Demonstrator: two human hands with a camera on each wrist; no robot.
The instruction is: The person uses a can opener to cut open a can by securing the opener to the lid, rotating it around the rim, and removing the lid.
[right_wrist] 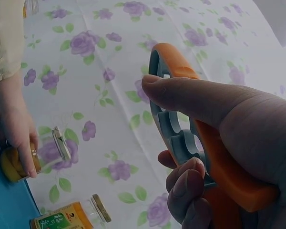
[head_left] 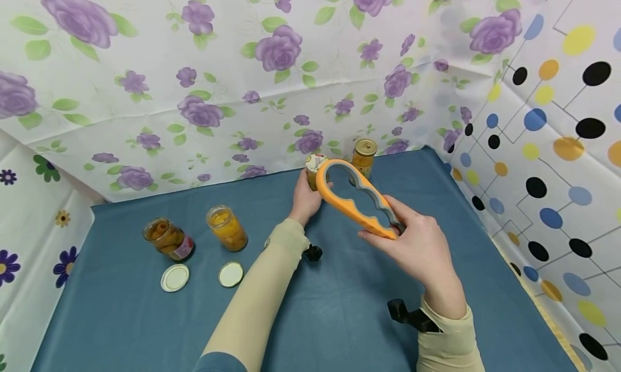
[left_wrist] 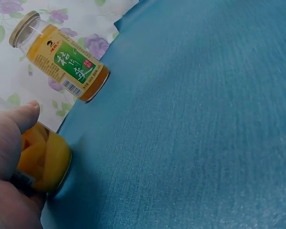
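Note:
My left hand [head_left: 305,199] grips a lidded glass jar of yellow fruit [left_wrist: 47,160] at the back of the table. The thumb lies along the jar's side in the left wrist view, and the fingers behind it are mostly hidden. My right hand [head_left: 421,248] holds an orange jar opener [right_wrist: 229,167] with a grey wavy inner edge by one end. Its looped end is raised in front of the gripped jar in the head view. Just right of that jar stands a second lidded jar [left_wrist: 69,62] with a green and yellow label, untouched.
Two lidless jars stand on the left: one of dark fruit [head_left: 168,240] and one of yellow fruit [head_left: 226,229]. Two loose lids, a left one [head_left: 175,278] and a right one [head_left: 230,274], lie before them. Patterned cloth walls [head_left: 291,102] border the blue table [head_left: 335,318].

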